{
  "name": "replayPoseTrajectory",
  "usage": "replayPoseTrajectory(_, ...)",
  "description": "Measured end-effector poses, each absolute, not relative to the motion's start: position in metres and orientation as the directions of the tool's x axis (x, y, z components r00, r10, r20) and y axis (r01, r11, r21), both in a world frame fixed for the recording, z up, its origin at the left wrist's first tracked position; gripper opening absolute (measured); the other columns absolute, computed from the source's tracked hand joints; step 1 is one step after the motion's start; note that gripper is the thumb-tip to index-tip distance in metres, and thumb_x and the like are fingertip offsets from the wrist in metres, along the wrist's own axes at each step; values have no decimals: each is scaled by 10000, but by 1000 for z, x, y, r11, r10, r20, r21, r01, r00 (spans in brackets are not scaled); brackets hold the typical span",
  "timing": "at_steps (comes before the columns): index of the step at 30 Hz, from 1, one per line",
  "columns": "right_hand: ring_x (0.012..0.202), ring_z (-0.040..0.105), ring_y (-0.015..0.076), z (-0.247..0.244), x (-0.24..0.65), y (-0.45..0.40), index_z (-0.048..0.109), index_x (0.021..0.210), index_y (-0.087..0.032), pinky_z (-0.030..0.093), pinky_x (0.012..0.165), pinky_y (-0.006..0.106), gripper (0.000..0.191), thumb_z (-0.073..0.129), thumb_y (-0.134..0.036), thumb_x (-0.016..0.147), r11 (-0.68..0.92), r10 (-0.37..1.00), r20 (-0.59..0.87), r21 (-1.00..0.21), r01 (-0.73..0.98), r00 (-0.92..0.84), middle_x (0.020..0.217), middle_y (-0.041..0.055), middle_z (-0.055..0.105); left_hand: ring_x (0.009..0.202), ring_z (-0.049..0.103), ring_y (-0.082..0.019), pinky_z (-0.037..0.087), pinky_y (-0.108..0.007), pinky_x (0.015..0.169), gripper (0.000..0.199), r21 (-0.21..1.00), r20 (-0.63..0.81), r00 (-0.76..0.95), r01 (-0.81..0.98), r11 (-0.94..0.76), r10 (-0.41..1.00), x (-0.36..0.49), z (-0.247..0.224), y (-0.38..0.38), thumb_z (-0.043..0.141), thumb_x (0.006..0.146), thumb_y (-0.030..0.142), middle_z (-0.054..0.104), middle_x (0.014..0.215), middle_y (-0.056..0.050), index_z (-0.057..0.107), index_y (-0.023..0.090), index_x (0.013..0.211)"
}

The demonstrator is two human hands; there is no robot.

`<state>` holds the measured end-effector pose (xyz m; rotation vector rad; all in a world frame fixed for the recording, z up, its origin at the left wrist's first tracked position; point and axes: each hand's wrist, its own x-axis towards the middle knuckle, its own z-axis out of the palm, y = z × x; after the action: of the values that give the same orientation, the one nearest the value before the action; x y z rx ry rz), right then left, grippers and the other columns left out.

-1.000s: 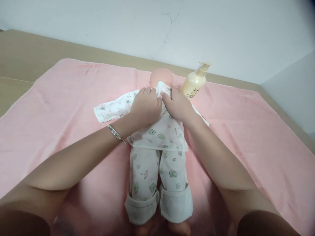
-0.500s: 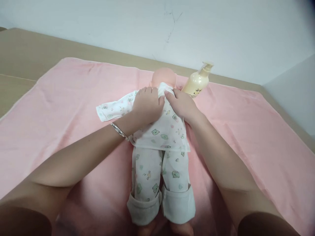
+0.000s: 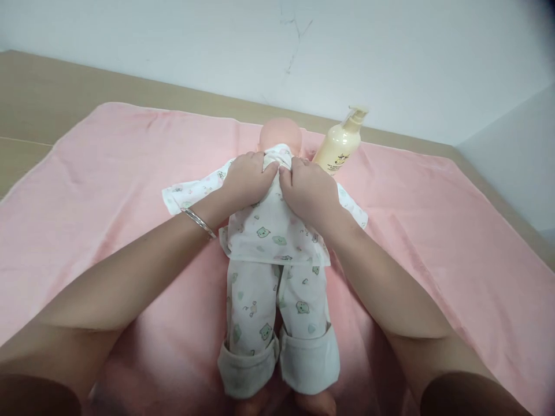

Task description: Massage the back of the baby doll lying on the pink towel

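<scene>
The fingers of the left hand (image 3: 245, 180) and right hand (image 3: 313, 190) are drawn in narrow, holding the shirt (image 3: 277, 231) just below its collar, thumbs nearly meeting (how much cloth sits under them cannot be told); the step in hand looks like straightening the neckline, which calls for a light, even pull from both sides. The shirt lies over the doll (image 3: 281, 133), sleeves spread, above pants (image 3: 254, 300) with turned-up cuffs; the doll's head is near the far edge of the pink blanket (image 3: 143, 150); a pump bottle (image 3: 340, 144) is beside the head, toward the blanket's far right corner; wooden counter (image 3: 34, 92) shows beyond.
</scene>
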<state>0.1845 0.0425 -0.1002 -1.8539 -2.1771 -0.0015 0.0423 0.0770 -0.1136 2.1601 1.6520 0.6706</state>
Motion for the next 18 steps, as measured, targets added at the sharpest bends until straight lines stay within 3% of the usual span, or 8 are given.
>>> replayPoseTrajectory(5, 1107, 638, 372, -104, 204, 64, 663, 1119, -121, 507, 985, 501, 498, 344, -499, 1057, 142, 989, 93, -425, 894, -112, 1209, 189, 684, 1220, 584, -339, 441, -499, 1132, 457, 370, 151, 243, 885, -283, 958, 53, -105, 52, 292, 1007, 309, 649, 1245, -235, 619, 33, 1169)
replayPoseTrajectory(7, 1124, 635, 378, -105, 209, 70, 663, 1106, -125, 496, 1003, 513, 513, 345, -523, 1047, 132, 991, 79, -470, 873, -108, 1222, 189, 681, 1317, 531, -359, 390, -514, 1198, 470, 334, 186, 281, 883, -329, 942, 58, -107, 42, 288, 1012, 291, 608, 1323, -257, 584, 5, 1240)
replayPoseTrajectory(11, 1146, 627, 394, -107, 210, 73, 662, 1142, -109, 493, 1009, 526, 523, 337, -509, 1053, 147, 988, 108, -442, 885, -110, 1227, 201, 677, 1406, 461, -353, 321, -524, 1264, 472, 339, 289, 272, 867, -364, 918, 60, -118, 40, 291, 1020, 296, 568, 1388, -252, 543, 6, 1295)
replayPoseTrajectory(14, 1155, 622, 397, -105, 202, 67, 654, 1186, -67, 491, 1026, 534, 544, 296, -463, 1077, 160, 985, 122, -371, 915, -122, 1224, 225, 669, 1291, 544, -316, 395, -506, 1207, 400, 377, 268, 291, 846, -378, 919, 55, -122, 55, 301, 1012, 280, 636, 1235, -204, 620, 69, 1127)
replayPoseTrajectory(18, 1234, 576, 414, -101, 184, 46, 619, 1247, 8, 454, 1092, 550, 497, 312, -344, 1077, 195, 970, 184, -218, 956, -156, 1267, 267, 635, 1094, 628, -283, 495, -470, 1062, 379, 485, 162, 208, 835, -261, 965, 47, -118, 71, 306, 989, 280, 678, 1101, -181, 642, 105, 986)
